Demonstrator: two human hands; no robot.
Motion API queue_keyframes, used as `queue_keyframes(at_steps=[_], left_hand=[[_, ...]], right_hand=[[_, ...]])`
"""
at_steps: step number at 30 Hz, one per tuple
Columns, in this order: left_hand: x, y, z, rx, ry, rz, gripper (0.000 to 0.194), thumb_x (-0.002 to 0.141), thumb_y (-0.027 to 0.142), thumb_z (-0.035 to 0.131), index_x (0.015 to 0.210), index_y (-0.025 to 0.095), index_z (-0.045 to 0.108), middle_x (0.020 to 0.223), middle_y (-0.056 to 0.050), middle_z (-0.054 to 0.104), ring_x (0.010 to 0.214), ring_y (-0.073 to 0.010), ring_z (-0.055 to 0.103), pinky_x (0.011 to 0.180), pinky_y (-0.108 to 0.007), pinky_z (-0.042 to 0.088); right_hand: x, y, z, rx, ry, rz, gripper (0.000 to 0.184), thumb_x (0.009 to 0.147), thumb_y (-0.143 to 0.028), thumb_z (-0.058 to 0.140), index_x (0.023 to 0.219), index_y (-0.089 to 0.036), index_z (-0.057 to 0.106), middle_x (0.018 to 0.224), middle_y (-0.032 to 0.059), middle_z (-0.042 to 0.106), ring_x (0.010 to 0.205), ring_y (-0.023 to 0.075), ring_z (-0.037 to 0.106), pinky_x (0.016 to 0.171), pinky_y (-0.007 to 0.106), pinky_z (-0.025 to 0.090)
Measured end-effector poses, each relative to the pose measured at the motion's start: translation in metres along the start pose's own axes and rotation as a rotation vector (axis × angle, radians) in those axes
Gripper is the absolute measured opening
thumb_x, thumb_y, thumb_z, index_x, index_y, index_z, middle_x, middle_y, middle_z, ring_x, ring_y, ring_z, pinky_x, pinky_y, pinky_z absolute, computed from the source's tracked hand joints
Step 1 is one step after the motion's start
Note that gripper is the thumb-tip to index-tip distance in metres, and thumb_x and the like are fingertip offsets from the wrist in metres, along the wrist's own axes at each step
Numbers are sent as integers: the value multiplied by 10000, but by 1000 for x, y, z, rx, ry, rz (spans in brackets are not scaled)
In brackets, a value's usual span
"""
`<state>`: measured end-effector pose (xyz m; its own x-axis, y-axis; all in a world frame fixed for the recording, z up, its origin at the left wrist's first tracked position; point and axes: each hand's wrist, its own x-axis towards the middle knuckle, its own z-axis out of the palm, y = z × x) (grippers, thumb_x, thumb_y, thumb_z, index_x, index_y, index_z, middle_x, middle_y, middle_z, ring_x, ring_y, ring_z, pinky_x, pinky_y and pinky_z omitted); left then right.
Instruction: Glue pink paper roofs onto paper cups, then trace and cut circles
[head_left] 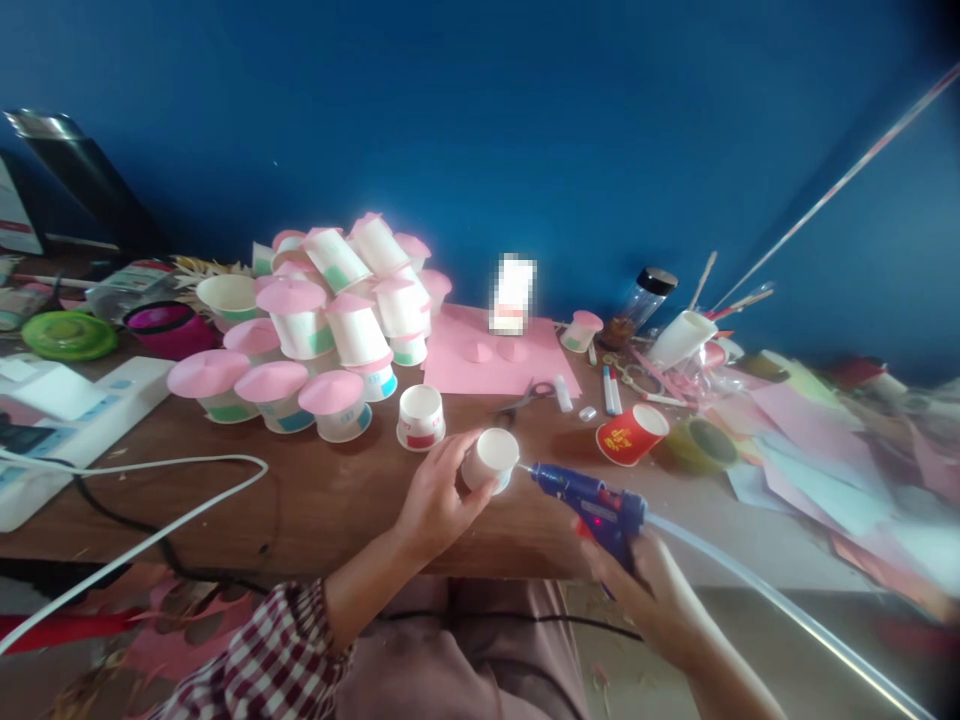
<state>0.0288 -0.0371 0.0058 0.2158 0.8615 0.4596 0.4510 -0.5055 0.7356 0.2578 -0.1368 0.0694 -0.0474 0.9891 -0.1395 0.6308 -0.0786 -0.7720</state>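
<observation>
My left hand (442,495) grips a white paper cup (496,453) from its left side, just above the front of the table. In my right hand (656,590) is a blue glue gun (589,497) with a small red light lit on its body. Its nozzle touches or nearly touches the right rim of the cup. A long clear glue stick (780,585) runs out of the gun's back toward the lower right. Another white paper cup (421,418) with a red mark stands upside down or upright, I cannot tell which, just behind my left hand.
Many cups with pink paper cone tops (292,318) are piled at the left. Pink paper (450,375), scissors (529,397), markers (611,390) and a red cup (634,435) lie behind my hands. A power strip (135,390) with cables is at left; loose paper sheets (817,470) spread at right.
</observation>
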Motion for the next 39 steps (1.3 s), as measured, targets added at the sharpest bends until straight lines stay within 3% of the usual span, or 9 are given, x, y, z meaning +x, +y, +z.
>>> queue_keyframes(at_steps=[9, 14, 19, 22, 24, 29, 33, 36, 39], left_hand=[[-1, 0, 2, 17, 17, 25, 476, 786, 279, 633, 1225, 200, 469, 1198, -85, 598, 1091, -212, 568, 943, -359, 469], [-1, -1, 2, 24, 16, 22, 482, 787, 286, 634, 1230, 201, 467, 1195, -84, 599, 1085, -213, 570, 938, -364, 474], [-1, -2, 1, 9, -4, 14, 466, 803, 292, 612, 1237, 209, 465, 1203, -86, 592, 1088, -224, 569, 937, -382, 476], [-2, -2, 0, 14, -10, 3, 469, 800, 300, 617, 1236, 212, 468, 1201, -84, 590, 1084, -227, 574, 932, -376, 481], [-2, -3, 1, 36, -3, -5, 470, 797, 312, 620, 1233, 216, 471, 1192, -82, 594, 1072, -232, 583, 922, -378, 488], [-1, -5, 2, 78, -24, -30, 479, 796, 363, 617, 1234, 231, 477, 1159, -77, 609, 1050, -250, 597, 902, -401, 500], [-1, -4, 2, 80, -20, -19, 487, 795, 378, 625, 1236, 235, 475, 1180, -81, 603, 1059, -248, 589, 912, -405, 495], [-1, -4, 1, 92, -4, 11, 480, 798, 369, 627, 1229, 223, 474, 1187, -90, 601, 1071, -246, 580, 926, -406, 488], [-2, -5, 1, 103, 6, 26, 477, 802, 353, 623, 1232, 217, 469, 1186, -96, 599, 1079, -246, 575, 926, -407, 489]], right_hand=[[0, -6, 2, 70, 83, 5, 302, 867, -400, 519, 1005, -147, 609, 656, 19, 572, 567, 150, 512, 527, 259, 435], [0, -9, 4, 124, -9, 18, 310, 866, -407, 521, 987, -138, 617, 653, 29, 581, 575, 152, 523, 527, 256, 441], [-12, -1, 6, 231, 128, 13, 341, 863, -447, 517, 992, -142, 601, 646, 18, 555, 550, 133, 487, 489, 246, 407], [-17, 11, 0, 248, 207, -25, 330, 875, -463, 495, 781, -159, 583, 585, 9, 533, 523, 123, 474, 490, 248, 395], [-16, 26, -12, 215, 342, -43, 354, 888, -466, 469, 691, -178, 530, 581, 11, 533, 527, 126, 483, 503, 255, 403], [-6, 79, -71, -170, 787, 60, 282, 894, -429, 430, 932, -175, 549, 634, 12, 541, 556, 166, 516, 544, 303, 440], [16, 110, -118, -664, 770, 281, 531, 900, -359, 366, 1380, -134, 332, 913, 150, 654, 706, 285, 627, 610, 390, 457], [35, 120, -134, -877, 688, 285, 585, 907, -338, 358, 1423, -83, 254, 1098, 226, 621, 875, 341, 635, 690, 423, 466], [49, 126, -137, -974, 622, 276, 582, 890, -297, 394, 1406, -54, 282, 1107, 237, 615, 945, 339, 620, 742, 422, 466]])
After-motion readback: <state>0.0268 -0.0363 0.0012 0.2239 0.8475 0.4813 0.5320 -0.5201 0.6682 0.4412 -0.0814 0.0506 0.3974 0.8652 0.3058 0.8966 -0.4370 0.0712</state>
